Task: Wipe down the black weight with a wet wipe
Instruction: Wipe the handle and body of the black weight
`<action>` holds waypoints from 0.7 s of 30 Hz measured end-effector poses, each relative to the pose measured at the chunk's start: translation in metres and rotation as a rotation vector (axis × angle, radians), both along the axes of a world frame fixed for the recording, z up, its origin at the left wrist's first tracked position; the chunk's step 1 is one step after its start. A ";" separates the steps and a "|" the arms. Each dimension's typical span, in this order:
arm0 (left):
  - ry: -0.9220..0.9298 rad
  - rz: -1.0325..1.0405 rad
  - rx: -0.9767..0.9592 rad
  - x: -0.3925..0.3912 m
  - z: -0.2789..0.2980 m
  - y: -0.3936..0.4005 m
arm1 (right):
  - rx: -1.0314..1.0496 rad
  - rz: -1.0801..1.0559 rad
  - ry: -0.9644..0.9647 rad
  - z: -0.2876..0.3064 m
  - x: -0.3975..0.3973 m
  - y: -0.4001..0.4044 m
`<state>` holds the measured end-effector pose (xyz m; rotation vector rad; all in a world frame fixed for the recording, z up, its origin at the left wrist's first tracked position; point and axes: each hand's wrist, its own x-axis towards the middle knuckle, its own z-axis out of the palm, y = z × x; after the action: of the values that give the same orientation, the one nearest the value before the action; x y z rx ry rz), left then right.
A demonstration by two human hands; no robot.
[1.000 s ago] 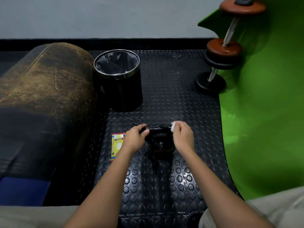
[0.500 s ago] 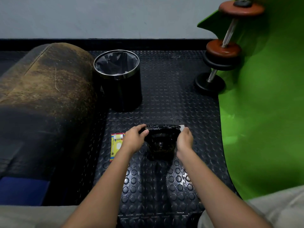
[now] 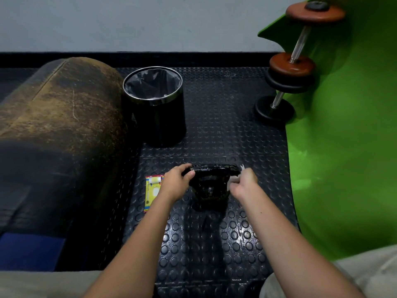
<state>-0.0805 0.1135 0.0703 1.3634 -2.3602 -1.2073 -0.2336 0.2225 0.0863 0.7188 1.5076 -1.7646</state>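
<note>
Weight: black weight [image 3: 211, 186], kettlebell-shaped, stands upright on the studded black floor mat [image 3: 214, 244], in front of the person and nearer than the bin [image 3: 155, 104].
Left hand: left hand [image 3: 175, 186] closed around the left end of the handle, fingers curled over the bar, steadying it.
Right hand: right hand [image 3: 243, 183] clenched on a bunched wet wipe [image 3: 233, 180], pressed to the right end of the handle where it meets the body.
Wipe pack: yellow packet [image 3: 152, 193] lies flat on the mat, just left of the left hand, apart from the weight.
Surface: handle and upper body look glossy, possibly wet; under this dim light I cannot tell damp from plain shine.
Progress: judged mid-task. Wipe out and working the handle's right side.
Left to do: likely lower body, far side and base, none of which show contact now; then discarding the wipe, probably in the bin.
Nearby: dumbbell [image 3: 290, 67] leaning against green backdrop, well apart, untouched.
</note>
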 end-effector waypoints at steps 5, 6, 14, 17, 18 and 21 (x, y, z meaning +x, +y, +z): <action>0.001 0.007 0.003 0.000 0.000 0.000 | 0.000 -0.055 -0.030 0.020 0.010 -0.010; 0.002 0.008 0.003 0.000 0.000 0.000 | -0.010 -0.039 -0.057 0.027 0.011 -0.012; 0.011 0.002 -0.009 0.001 0.001 0.000 | -0.098 -0.107 -0.301 0.037 -0.009 0.004; 0.016 0.002 -0.003 0.001 0.002 0.001 | -0.158 -0.089 -0.334 0.031 -0.006 0.006; 0.019 0.004 0.000 0.001 0.002 0.001 | -0.171 -0.078 -0.324 0.037 -0.003 0.004; 0.020 0.007 -0.001 0.000 0.001 0.001 | -0.142 -0.013 -0.299 0.050 0.005 -0.006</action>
<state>-0.0802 0.1141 0.0718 1.3520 -2.3405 -1.2112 -0.2287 0.2163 0.1365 0.8772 1.1686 -1.6689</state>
